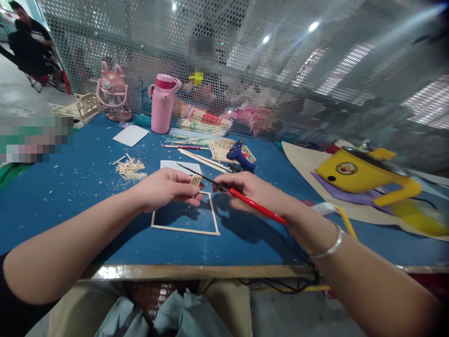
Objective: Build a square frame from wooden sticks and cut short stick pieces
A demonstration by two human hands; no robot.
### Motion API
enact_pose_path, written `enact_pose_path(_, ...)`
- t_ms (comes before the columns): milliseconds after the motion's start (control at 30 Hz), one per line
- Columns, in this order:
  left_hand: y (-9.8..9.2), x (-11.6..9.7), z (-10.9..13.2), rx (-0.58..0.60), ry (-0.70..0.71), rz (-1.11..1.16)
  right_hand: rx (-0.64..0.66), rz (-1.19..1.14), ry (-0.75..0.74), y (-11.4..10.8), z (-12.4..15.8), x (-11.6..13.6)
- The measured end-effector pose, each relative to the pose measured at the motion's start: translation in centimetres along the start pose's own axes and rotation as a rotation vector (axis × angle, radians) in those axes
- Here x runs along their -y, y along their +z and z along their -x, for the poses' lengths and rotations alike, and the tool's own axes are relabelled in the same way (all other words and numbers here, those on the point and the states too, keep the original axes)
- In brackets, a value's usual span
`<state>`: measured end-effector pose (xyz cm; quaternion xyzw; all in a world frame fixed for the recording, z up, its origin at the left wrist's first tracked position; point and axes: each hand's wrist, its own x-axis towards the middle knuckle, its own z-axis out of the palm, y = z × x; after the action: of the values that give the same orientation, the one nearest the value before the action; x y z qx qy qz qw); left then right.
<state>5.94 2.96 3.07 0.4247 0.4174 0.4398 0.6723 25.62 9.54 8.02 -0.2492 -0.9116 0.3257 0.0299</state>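
Observation:
In my left hand (171,187) is a small bundle of short wooden sticks (196,180), pinched upright between thumb and fingers. My right hand (245,189) is closed around red-handled pliers or cutters (257,206); the exact kind is unclear. Their dark, slender tip crosses just behind or against the tops of the sticks. Below both hands lies a square frame of thin wooden sticks (185,230), its far side partly hidden by my left hand. Just beyond the hands is a white sheet of paper (168,164).
A blue glue gun (242,157) rests by a small wooden lattice piece (219,150) and long sticks (203,160). Wood scraps (131,168) are heaped at left. Behind stand a pink bottle (162,105) and a clear pink jug (114,96). A yellow pot (361,173) sits at right.

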Motion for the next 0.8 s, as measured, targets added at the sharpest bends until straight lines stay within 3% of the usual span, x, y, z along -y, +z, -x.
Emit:
enact_pose_path(333,-0.1,0.3,-0.1,-0.022,0.061,-0.080,-0.090,0.121,-0.039,0.4,0.0,-0.6)
enact_pose_path(600,0.5,0.1,0.0,-0.108,0.236,-0.443,-0.199,0.331,-0.126,1.0,0.1,-1.2)
enact_pose_path(800,0.8,-0.1,0.2,-0.102,0.242,-0.517,-0.207,0.299,-0.170,1.3,0.2,-1.2)
